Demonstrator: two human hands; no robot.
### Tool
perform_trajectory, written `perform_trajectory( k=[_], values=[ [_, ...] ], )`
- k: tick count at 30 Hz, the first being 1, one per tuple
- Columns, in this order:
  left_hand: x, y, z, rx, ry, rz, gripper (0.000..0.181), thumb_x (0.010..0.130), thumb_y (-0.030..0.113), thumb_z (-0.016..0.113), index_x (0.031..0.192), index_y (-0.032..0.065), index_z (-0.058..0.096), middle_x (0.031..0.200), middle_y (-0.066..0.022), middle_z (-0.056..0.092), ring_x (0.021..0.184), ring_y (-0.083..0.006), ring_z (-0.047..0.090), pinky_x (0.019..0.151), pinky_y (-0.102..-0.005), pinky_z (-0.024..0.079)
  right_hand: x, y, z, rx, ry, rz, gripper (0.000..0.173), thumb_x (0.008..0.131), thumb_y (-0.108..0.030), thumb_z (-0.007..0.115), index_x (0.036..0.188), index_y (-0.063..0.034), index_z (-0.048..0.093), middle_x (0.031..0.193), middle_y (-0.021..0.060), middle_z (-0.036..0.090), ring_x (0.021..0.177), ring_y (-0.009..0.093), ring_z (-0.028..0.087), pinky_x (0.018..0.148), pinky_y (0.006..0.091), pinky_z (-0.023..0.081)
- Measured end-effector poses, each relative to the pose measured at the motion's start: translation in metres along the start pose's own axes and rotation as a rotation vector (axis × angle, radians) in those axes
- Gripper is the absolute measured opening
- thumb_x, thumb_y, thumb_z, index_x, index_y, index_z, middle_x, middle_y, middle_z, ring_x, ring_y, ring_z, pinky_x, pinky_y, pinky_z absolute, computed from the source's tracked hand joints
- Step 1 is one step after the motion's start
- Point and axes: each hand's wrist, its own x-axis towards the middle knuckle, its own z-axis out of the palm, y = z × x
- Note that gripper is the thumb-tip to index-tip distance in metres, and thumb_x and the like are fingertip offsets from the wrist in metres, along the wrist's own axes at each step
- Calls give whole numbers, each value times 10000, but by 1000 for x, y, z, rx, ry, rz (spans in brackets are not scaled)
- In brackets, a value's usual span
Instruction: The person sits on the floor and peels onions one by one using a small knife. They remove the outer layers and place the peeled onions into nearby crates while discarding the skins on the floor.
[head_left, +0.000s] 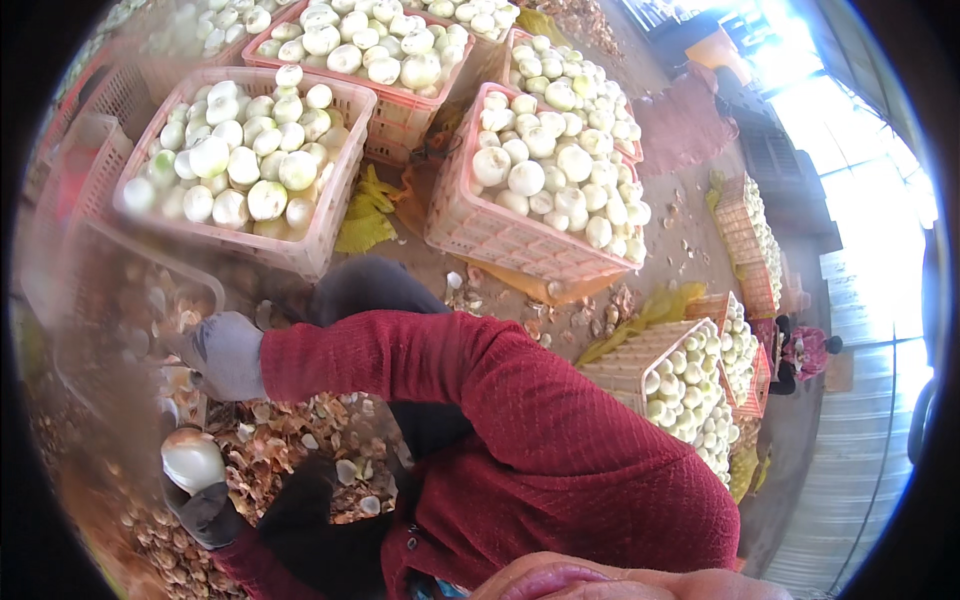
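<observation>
In my left hand (210, 516), in a dark grey glove, sits a partly peeled onion (193, 459). Its white flesh shows, with a brown patch at the top. My right hand (225, 356) wears a light grey glove and is a short way from the onion. Its fingers point away from me into a blurred patch, so I cannot tell whether they hold something. Beneath both hands lies a heap of onion skins (262, 457) and trimmings. Unpeeled onions (169, 551) lie beside my left arm.
Pink plastic crates (322, 251) (525, 251) heaped with peeled onions stand to my right. More crates (615, 375) stand behind me, with yellow mesh bags (367, 214) on the floor. A person (808, 352) sits farther off. A blurred plastic crate (82, 172) stands at the far left.
</observation>
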Motion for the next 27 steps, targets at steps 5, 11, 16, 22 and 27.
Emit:
perform_trajectory(
  k=[5, 11, 16, 22, 27],
  values=[
    [5, 1, 4, -12, -19, -19, 565, 724, 173, 591, 1223, -56, 455, 1122, -147, 556, 970, -230, 564, 818, -334, 481, 1, -10, -8, 509, -96, 60, 366, 714, -340, 650, 973, -85, 599, 704, 131, 617, 689, 305, 624, 628, 387, 486],
    [10, 0, 12, -6, -40, -48, 535, 761, 180, 579, 1230, -40, 449, 1116, -124, 558, 965, -208, 563, 830, -327, 475, -16, -23, 11, 525, -163, 61, 384, 716, -404, 652, 940, -95, 610, 717, 159, 615, 716, 318, 617, 663, 397, 484],
    [25, -19, 12, 113, -261, 40, 513, 851, 251, 557, 1270, 0, 400, 1116, -87, 539, 974, -190, 546, 834, -318, 466, -20, -21, 16, 643, -63, 2, 370, 763, -373, 634, 958, -63, 584, 759, 157, 620, 738, 335, 612, 653, 402, 478],
    [55, -44, -3, 259, -419, 74, 374, 878, 103, 480, 1241, 34, 426, 1079, -67, 544, 946, -176, 547, 802, -308, 472, -21, -20, 18, 575, -43, -10, 297, 768, -301, 622, 932, -57, 582, 746, 172, 605, 731, 348, 599, 640, 414, 474],
    [52, -26, 6, 319, -301, 47, 437, 803, 73, 492, 1232, 14, 437, 1093, -87, 544, 955, -195, 550, 805, -315, 475, -21, -29, 8, 496, -58, 45, 259, 776, -266, 601, 929, -58, 584, 759, 179, 602, 743, 353, 594, 642, 415, 476]
  ],
)
